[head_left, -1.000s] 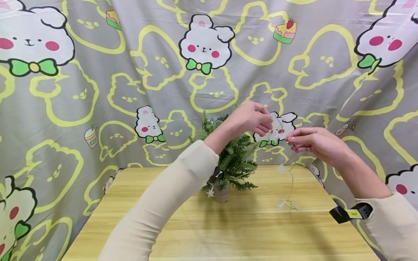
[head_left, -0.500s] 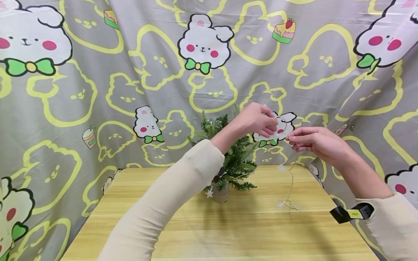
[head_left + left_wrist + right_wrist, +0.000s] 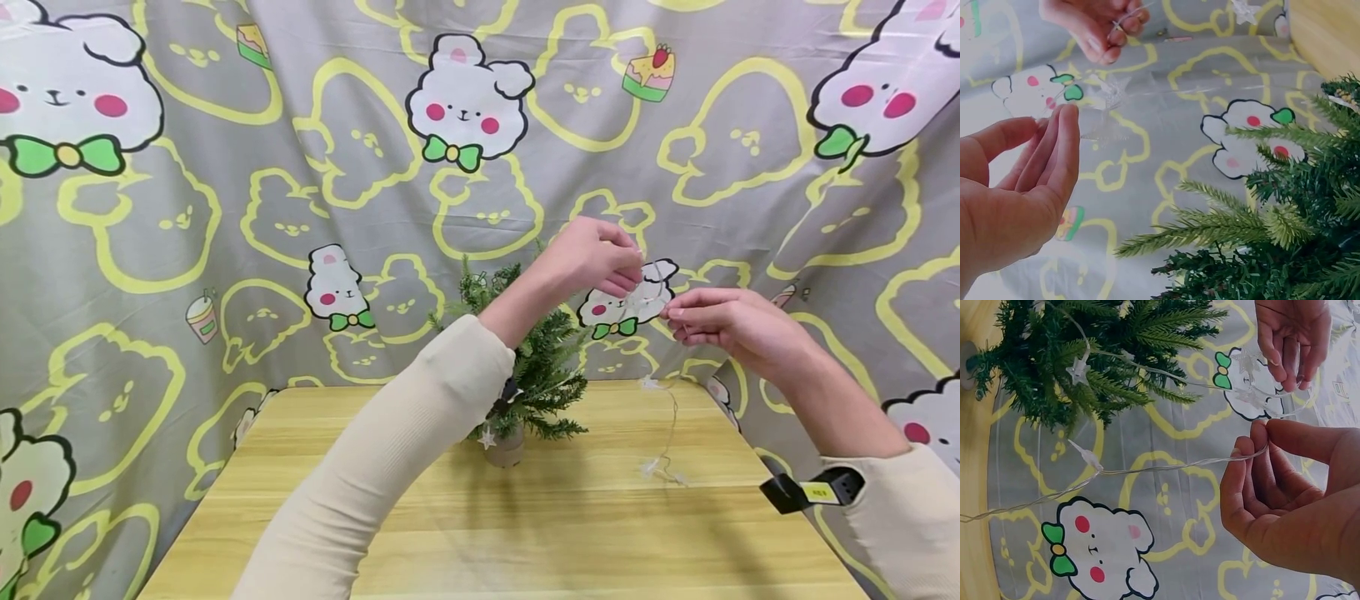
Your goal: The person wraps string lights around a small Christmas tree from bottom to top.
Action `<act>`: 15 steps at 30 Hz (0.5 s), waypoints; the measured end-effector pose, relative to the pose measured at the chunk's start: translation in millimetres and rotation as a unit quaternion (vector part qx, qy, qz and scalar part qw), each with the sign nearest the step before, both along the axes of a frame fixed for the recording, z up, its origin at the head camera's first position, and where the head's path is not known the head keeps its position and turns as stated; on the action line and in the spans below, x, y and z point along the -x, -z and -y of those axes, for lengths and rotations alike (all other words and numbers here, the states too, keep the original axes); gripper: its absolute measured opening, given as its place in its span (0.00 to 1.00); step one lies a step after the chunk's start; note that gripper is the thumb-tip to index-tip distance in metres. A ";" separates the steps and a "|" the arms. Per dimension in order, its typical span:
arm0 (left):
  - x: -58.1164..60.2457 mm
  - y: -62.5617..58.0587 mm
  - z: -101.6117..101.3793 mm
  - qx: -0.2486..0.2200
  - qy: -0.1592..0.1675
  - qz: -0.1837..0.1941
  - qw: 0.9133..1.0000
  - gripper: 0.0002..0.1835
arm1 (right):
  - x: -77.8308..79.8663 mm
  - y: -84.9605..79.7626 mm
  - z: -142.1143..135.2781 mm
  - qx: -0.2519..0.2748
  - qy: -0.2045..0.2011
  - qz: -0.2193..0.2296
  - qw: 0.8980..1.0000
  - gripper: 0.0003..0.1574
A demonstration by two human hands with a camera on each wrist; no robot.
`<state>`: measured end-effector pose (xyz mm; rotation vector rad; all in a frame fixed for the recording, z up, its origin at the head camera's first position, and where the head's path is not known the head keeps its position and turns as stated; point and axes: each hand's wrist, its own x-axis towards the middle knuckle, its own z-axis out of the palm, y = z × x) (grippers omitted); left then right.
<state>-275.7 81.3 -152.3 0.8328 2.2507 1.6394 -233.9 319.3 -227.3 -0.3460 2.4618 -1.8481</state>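
Observation:
A small green artificial Christmas tree (image 3: 536, 358) in a round base (image 3: 506, 448) stands on the table, partly hidden behind my left forearm. My left hand (image 3: 596, 260), up beside the treetop, pinches the clear wire of a star string light (image 3: 1172, 466). To its right, my right hand (image 3: 738, 325) holds the same wire between thumb and fingertips. Clear plastic stars (image 3: 1110, 94) hang near the left fingers. From the right hand the wire runs down to the table, with another star (image 3: 1089, 457) on it. One star (image 3: 1077, 372) hangs against the tree's branches.
The light wooden table (image 3: 420, 533) reaches back to a grey curtain (image 3: 480, 200) printed with rabbits. The wire's lower stars (image 3: 652, 467) lie on the table right of the tree. A black band with a yellow label (image 3: 813, 492) is at the right wrist.
My left hand has shifted right, toward the right hand, then risen slightly. The right hand stays almost in place, still holding the wire.

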 end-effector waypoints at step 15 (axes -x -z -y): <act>15.4 8.1 5.4 0.177 -0.057 -0.183 0.965 0.07 | 0.4 4.1 -0.5 -0.003 0.001 0.012 1.000 0.08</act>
